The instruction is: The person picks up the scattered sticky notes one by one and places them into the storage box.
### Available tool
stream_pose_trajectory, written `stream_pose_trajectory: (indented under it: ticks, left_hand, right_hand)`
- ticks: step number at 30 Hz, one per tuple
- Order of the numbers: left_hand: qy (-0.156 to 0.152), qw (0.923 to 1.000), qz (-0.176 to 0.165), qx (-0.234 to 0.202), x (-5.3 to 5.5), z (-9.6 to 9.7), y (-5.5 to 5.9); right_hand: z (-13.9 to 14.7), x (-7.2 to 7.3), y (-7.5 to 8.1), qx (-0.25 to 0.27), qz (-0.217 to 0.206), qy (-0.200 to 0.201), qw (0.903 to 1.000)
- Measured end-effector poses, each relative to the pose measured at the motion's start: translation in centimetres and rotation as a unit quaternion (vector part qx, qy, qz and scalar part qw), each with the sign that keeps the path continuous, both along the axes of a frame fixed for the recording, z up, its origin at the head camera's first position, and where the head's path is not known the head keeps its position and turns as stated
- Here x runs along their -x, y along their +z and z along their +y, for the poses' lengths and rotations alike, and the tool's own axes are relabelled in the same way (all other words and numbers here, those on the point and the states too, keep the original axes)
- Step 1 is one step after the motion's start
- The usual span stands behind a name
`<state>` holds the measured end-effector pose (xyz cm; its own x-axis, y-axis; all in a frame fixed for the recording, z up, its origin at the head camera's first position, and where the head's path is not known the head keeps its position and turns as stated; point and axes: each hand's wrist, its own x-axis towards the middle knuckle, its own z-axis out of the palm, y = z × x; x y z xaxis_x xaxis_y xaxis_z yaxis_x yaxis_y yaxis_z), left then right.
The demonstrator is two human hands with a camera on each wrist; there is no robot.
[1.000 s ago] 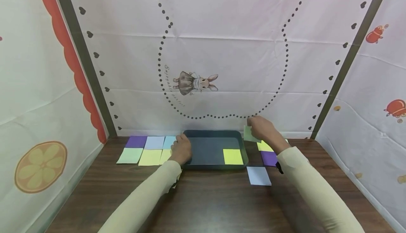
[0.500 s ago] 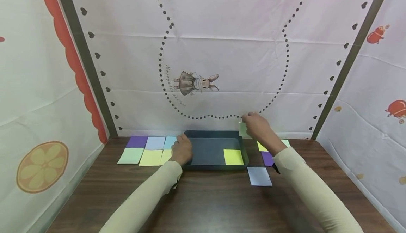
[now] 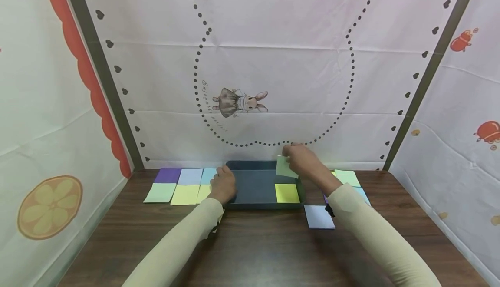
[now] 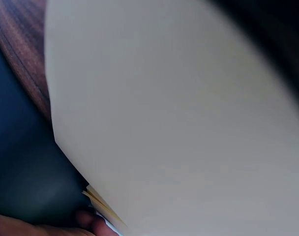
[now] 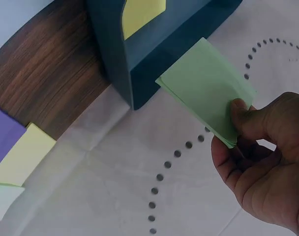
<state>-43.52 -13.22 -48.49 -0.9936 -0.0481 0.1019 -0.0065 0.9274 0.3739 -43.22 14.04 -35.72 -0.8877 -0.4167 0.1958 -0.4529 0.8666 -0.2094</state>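
My right hand (image 3: 302, 161) pinches a pale green sticky note pad (image 5: 206, 86) by one corner, thumb on its face and fingers behind. In the head view the pad hangs over the back right of a dark blue-grey tray (image 3: 254, 185). A bright yellow sticky note pad (image 3: 287, 193) lies flat inside the tray, near its front right corner. My left hand (image 3: 224, 184) grips the tray's left rim with curled fingers. In the left wrist view a large pale surface hides most of that hand; only some fingers (image 4: 26, 227) show beside the tray wall.
Left of the tray lie purple (image 3: 168, 175), light blue, cyan, green (image 3: 160, 192) and yellow (image 3: 185, 194) pads in two rows. To the right are green (image 3: 347, 177), blue and purple pads, partly under my right arm. A pale blue pad (image 3: 319, 216) lies before the tray. Printed cloth (image 3: 273, 78) stands behind.
My right hand has carried the green sticky note pad leftward, from beyond the tray's right side to over the tray. The left hand has stayed at the left rim.
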Motion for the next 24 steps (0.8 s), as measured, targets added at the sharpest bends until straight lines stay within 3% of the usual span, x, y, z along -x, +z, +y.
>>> stream_pose_trajectory:
  ticks: [9, 24]
  left_hand:
    - [-0.002, 0.9999, 0.001, -0.013, 0.0, -0.1, -0.3]
    - [-0.005, 0.9999, -0.005, -0.011, -0.4, 0.0, 0.4]
  right_hand:
    - [-2.1, -0.3, -0.7, 0.019, -0.034, 0.026, 0.9989]
    - [-3.5, -0.8, -1.3, 0.014, -0.085, 0.088, 0.9924]
